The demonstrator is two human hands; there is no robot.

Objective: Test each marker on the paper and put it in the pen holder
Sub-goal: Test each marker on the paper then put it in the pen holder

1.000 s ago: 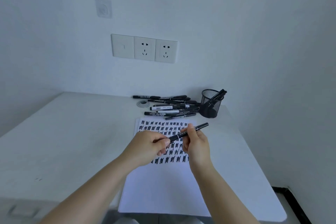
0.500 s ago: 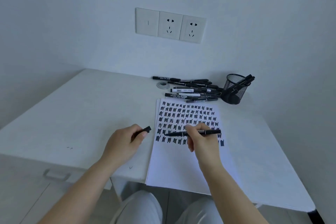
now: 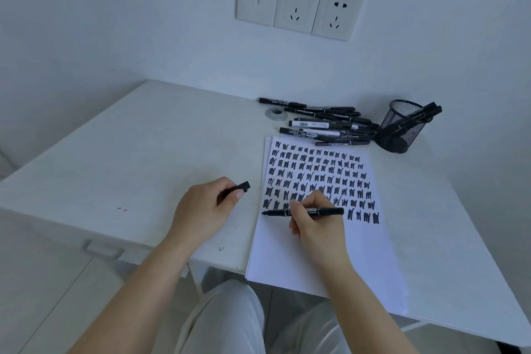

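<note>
My right hand (image 3: 317,224) grips an uncapped black marker (image 3: 330,211) lying almost level, its tip pointing left over the lower left of the scribbles on the white paper (image 3: 321,256). To the left of the sheet, my left hand (image 3: 205,210) rests on the table and holds the marker's black cap (image 3: 242,187). A black mesh pen holder (image 3: 400,126) stands at the back right with a few markers leaning in it. Several loose black markers (image 3: 324,125) lie in a pile between the paper's top edge and the wall.
The white table (image 3: 138,164) meets the wall at the back and right. A round grey cable grommet (image 3: 276,113) sits left of the marker pile. A drawer handle (image 3: 102,250) shows under the table's front edge, and my lap is below.
I pulled the cap off the marker: my left hand moved left to the table with the cap, and my right hand lowered the marker to the paper. My head moved closer and tilted down.
</note>
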